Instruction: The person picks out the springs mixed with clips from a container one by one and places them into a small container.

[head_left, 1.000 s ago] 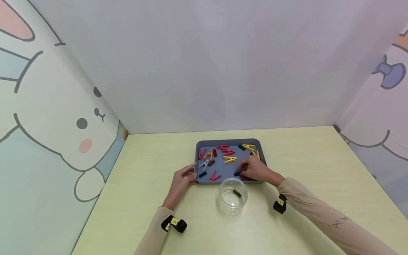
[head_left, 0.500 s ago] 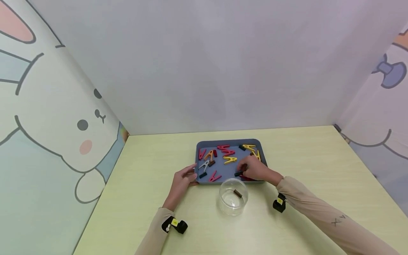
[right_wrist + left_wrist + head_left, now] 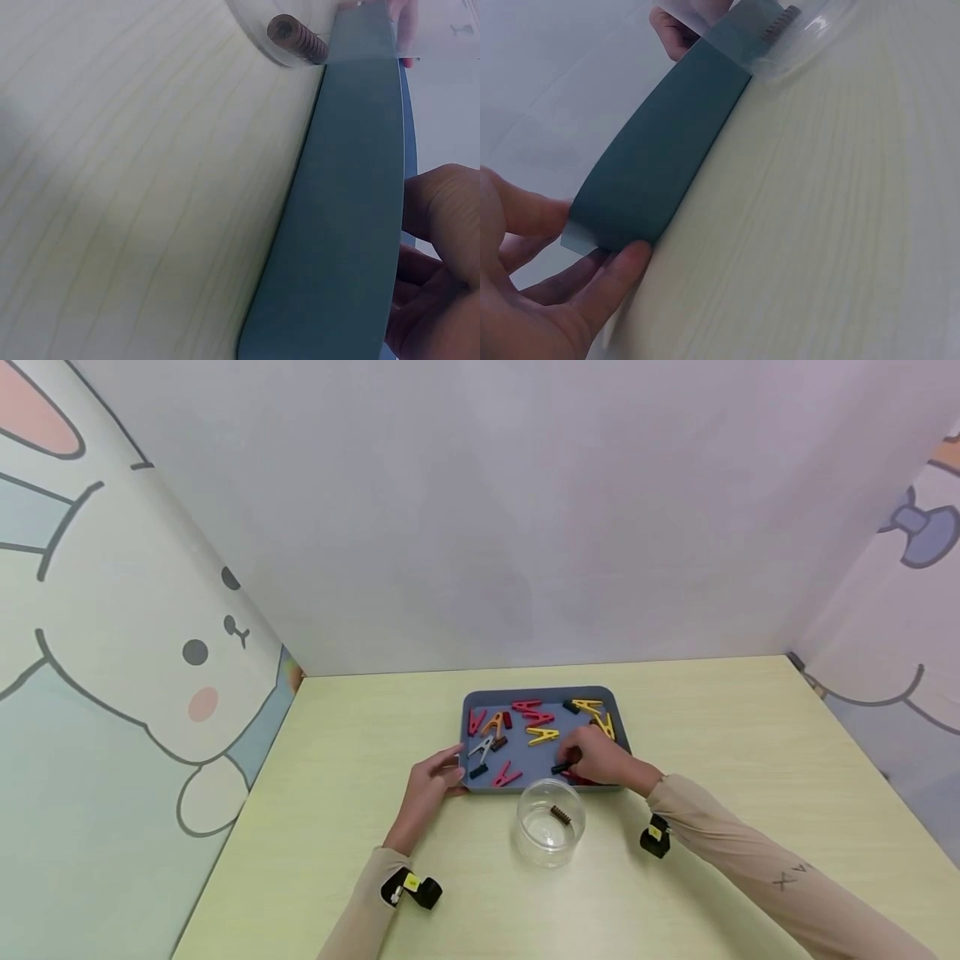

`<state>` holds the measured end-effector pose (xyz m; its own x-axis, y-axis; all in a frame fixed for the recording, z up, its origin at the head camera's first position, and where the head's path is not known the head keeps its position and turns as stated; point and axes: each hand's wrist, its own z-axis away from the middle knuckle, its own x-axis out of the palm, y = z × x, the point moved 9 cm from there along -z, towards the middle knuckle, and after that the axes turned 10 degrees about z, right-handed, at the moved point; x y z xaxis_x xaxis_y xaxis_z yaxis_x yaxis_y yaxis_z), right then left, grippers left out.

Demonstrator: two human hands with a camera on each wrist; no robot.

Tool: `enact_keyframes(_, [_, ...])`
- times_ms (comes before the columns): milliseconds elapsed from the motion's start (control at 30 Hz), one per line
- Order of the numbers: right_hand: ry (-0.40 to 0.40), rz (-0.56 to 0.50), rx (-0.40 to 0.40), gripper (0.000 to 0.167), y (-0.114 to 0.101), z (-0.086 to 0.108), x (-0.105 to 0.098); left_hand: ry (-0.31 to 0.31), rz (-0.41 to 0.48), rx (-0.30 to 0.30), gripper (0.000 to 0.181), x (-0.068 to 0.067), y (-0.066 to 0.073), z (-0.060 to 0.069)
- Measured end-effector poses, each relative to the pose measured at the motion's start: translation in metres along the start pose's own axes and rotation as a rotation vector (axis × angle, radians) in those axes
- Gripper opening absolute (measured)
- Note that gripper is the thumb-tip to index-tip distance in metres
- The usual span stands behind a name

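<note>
In the head view a blue-grey tray (image 3: 525,788) holds several small plastic clips, such as a yellow clip (image 3: 543,737), a red clip (image 3: 506,774) and a grey clip (image 3: 482,747). Small ribbed cylinders lie among them, one dark green cylinder (image 3: 478,771) near the front left corner. My left hand (image 3: 423,793) grips the tray's left front corner, thumb and fingers on its wall in the left wrist view. Inside the tray's right front part, my right hand (image 3: 598,755) pinches a small black cylinder (image 3: 560,768). In the right wrist view the tray wall hides its fingertips.
A clear round tub (image 3: 550,839) stands on the pale wooden table (image 3: 360,735), close in front of the tray. One brown ribbed cylinder (image 3: 560,815) lies in it. Behind the table rises a plain wall (image 3: 525,527); cartoon-printed walls flank both sides.
The right wrist and forearm have shifted slightly to the left, while the right fingers keep to the same spot in the tray. The left hand, tray and tub stay put.
</note>
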<state>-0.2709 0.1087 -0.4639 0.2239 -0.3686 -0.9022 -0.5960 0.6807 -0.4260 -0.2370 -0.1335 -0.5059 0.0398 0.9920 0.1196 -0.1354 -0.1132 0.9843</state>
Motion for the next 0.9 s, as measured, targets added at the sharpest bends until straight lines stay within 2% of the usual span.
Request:
enact_keyframes(67, [0.0,-0.004,0.01,0.018,0.001,0.001,0.0,-0.018,0.011,-0.008,0.044,0.003,0.006,0.003])
enact_keyframes(167, [0.009,-0.014,0.023,0.017,0.004,0.002,-0.001,-0.018,0.009,-0.004,0.044,0.003,0.007,0.003])
enact_keyframes(233, [0.018,-0.027,0.03,0.016,0.005,0.003,-0.003,-0.012,0.005,-0.015,0.044,0.003,0.007,0.003])
enact_keyframes(300, [0.034,-0.038,0.033,0.015,0.005,0.004,-0.006,-0.002,0.0,-0.008,0.044,0.001,0.0,0.0])
enact_keyframes(433, [0.074,-0.074,0.019,0.013,0.004,0.007,-0.012,-0.013,0.002,-0.014,0.044,0.0,-0.001,0.0])
enact_keyframes(633, [0.122,-0.1,0.008,0.014,0.009,0.01,-0.014,0.002,-0.004,-0.016,0.043,0.0,-0.001,0.001])
enact_keyframes(900, [0.131,-0.138,0.029,0.012,0.012,0.012,-0.016,-0.002,0.002,0.006,0.043,0.001,-0.001,0.0])
